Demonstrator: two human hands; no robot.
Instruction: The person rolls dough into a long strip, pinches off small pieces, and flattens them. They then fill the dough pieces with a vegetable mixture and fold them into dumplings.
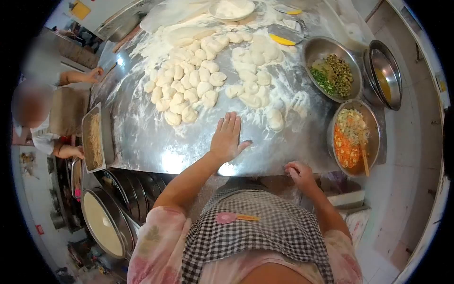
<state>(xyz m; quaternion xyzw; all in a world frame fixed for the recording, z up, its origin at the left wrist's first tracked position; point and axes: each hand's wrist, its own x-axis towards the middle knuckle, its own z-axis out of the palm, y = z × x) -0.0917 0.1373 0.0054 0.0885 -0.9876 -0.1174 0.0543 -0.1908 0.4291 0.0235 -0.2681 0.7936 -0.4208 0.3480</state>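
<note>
My left hand (227, 139) is palm down with fingers stretched out, on or just over the steel tabletop. Anything under the palm is hidden. Just beyond it lies a cluster of small dough pieces (184, 80), several deep across the flour. Flattened dough rounds (257, 52) overlap to the right of the cluster. One dough piece (275, 120) sits by itself, right of my left hand. At the table's front edge, my right hand (300, 174) has its fingers curled in, and I cannot see whether they hold anything.
On the right stand a bowl of chopped green filling (309, 52) and a bowl of orange and white filling (373, 123) with a wooden spoon. A scraper (286, 35) lies farther back, near a flour bowl (231, 18). Another person (71, 78) stands left beside a metal tray (106, 137).
</note>
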